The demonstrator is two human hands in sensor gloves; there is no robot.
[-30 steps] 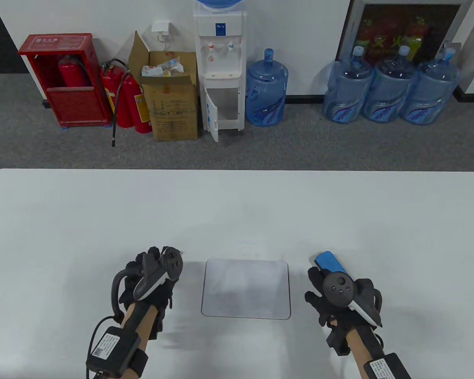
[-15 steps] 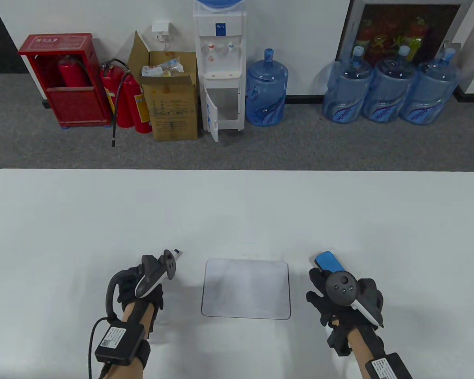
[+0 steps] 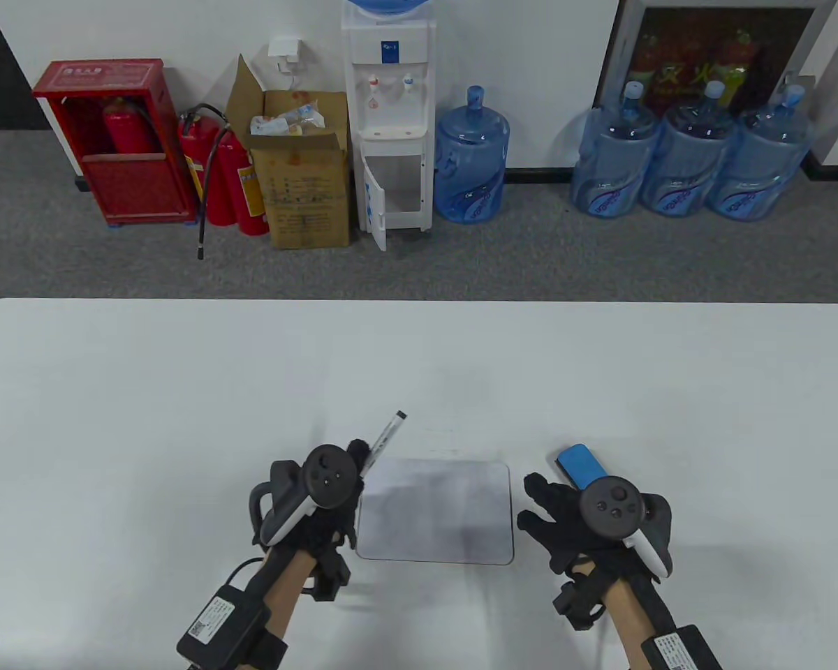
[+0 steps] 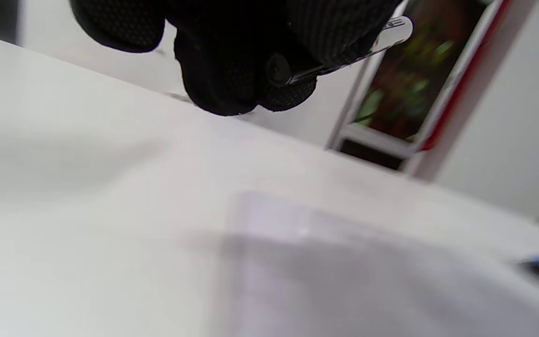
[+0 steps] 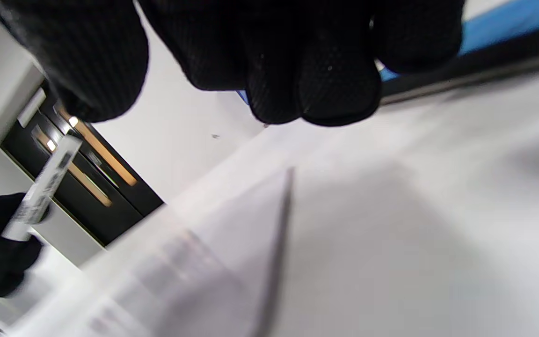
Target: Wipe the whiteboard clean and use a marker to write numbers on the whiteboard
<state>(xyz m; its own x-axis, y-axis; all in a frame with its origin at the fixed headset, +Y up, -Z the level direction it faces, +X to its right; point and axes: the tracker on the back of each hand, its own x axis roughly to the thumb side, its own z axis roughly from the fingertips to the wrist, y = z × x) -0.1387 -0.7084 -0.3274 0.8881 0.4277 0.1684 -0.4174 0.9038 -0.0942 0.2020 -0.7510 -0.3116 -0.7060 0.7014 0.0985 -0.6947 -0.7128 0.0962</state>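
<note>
The table view looks down from above the near edge of the table (image 3: 181, 363), facing the far wall. Each wrist view sits low and close over the tabletop, tilted, under gloved fingers. All three share the whiteboard (image 3: 436, 513) (image 4: 344, 281) (image 5: 166, 281)

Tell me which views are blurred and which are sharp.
Table view: sharp throughout, with soft shadows on the whiteboard. Left wrist view: left hand fairly crisp, board smeared. Right wrist view: motion-blurred below the right hand; the marker streaks.
</note>
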